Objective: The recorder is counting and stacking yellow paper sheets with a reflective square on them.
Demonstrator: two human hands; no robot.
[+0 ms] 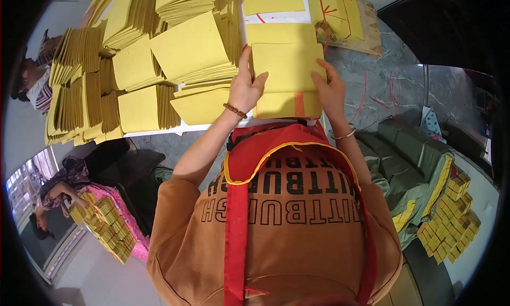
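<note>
A yellow paper stack [287, 62] lies in front of me at the table's near edge. My left hand [247, 89] closes on its left side, thumb on top and index finger along the edge. Opposite it, my right hand [330, 85] grips the right side, thumb also on top. How many sheets they hold cannot be made out. Under the stack's near end shows more yellow paper [273, 105] with an orange strip [299, 104]. Close to my left hand stands a pile of folded yellow paper [194, 45].
Many folded yellow stacks [139, 105] cover the white table's left side. At the back right, a yellow bundle tied with red string [336, 14] rests on a wooden board [369, 30]. Red strings [361, 93] lie on the grey floor. Another person [66, 181] is beside yellow bundles [109, 221] at left.
</note>
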